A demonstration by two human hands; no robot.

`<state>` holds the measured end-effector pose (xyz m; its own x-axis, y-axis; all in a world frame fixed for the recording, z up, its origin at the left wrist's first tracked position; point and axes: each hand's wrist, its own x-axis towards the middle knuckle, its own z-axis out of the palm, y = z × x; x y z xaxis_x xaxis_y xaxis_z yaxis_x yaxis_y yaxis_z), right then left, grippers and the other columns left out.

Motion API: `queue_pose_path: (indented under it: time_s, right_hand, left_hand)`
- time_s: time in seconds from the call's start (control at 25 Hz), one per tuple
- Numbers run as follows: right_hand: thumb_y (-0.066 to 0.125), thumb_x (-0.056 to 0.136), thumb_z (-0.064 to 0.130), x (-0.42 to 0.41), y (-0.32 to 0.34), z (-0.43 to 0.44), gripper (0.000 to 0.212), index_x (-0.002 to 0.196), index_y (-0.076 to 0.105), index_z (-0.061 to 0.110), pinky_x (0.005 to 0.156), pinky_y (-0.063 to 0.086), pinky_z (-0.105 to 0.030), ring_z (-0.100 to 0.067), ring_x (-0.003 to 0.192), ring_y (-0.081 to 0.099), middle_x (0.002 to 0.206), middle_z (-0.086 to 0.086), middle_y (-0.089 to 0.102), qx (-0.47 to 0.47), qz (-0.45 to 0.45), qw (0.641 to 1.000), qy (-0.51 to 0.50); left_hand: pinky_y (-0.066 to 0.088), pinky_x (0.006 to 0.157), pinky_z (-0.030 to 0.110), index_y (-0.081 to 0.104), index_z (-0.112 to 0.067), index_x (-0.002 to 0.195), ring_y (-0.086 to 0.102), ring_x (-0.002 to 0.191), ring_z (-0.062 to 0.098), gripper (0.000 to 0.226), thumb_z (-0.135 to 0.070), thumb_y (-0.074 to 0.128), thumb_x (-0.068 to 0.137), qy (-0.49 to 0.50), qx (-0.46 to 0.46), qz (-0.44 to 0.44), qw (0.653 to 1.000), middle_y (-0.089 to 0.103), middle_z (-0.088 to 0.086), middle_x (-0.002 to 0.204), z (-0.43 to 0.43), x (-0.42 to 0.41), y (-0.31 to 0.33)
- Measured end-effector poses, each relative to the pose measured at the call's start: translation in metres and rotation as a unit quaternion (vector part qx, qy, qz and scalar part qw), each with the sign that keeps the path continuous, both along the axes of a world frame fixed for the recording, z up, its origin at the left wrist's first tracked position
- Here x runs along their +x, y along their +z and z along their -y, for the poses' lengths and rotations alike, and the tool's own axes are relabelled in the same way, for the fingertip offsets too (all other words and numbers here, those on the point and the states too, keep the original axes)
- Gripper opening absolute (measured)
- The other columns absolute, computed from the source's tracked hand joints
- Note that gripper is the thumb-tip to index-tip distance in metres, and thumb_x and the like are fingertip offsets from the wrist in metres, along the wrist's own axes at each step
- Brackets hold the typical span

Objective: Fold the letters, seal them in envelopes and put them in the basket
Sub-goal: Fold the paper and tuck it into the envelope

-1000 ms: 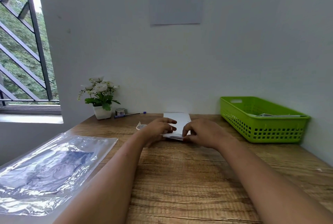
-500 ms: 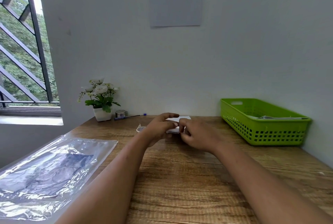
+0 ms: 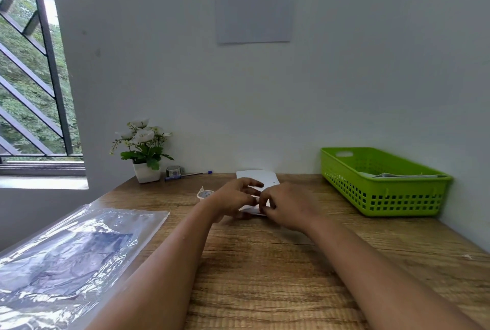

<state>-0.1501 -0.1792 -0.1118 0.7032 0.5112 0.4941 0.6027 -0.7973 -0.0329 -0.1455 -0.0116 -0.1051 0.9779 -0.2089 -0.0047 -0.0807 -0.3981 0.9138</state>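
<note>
One view only: a wide-angle camera worn on the head, looking forward and down along the desk (image 3: 265,263) toward the wall (image 3: 371,64). It sits close, with both forearms entering from the bottom edge, left hand (image 3: 233,198) and right hand (image 3: 286,205) meeting on the letter (image 3: 253,209) mid-frame — window (image 3: 26,77) far left, basket (image 3: 384,197) far right

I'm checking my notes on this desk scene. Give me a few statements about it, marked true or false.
1. The left hand and the right hand both hold the white paper. True.
2. The green basket is empty. False: flat papers lie in it.
3. The flower pot stands at the back left of the table. True.
4. The plastic bag lies in the basket. False: it lies on the table's left side.
</note>
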Motion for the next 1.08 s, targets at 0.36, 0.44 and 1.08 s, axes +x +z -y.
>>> queue_pose_path:
  time_s: [0.36,0.44,1.08]
  right_hand:
    - [0.069,0.077,0.035,-0.001,0.006,0.004,0.01,0.087,0.067,0.032,0.056,0.035,-0.023,-0.009,0.081,0.058,0.087,0.011,0.068,-0.008,-0.082,0.997,0.007]
    - [0.069,0.078,0.036,0.0,0.006,0.009,0.013,0.091,0.067,0.033,0.054,0.032,-0.02,-0.008,0.082,0.057,0.088,0.012,0.066,-0.015,-0.065,0.998,0.007]
    - [0.051,0.09,0.033,-0.004,0.007,0.007,0.01,0.098,0.055,0.03,0.06,0.04,-0.028,-0.018,0.085,0.061,0.093,0.007,0.065,0.014,0.06,0.998,-0.008]
  left_hand:
    - [0.051,0.066,0.021,0.06,-0.026,0.117,0.061,0.095,0.013,0.046,-0.018,0.077,0.075,-0.048,0.17,-0.023,0.984,0.063,-0.005,0.114,-0.02,0.0,0.009]
    - [0.052,0.069,0.02,0.06,-0.028,0.117,0.059,0.098,0.013,0.049,-0.019,0.079,0.073,-0.06,0.196,-0.011,0.979,0.059,-0.005,0.121,-0.022,0.001,0.01]
    - [0.048,0.071,0.02,0.072,-0.024,0.097,0.059,0.092,0.007,0.02,-0.024,0.075,0.078,0.014,0.221,0.156,0.963,0.064,-0.009,0.095,-0.014,0.003,0.006]
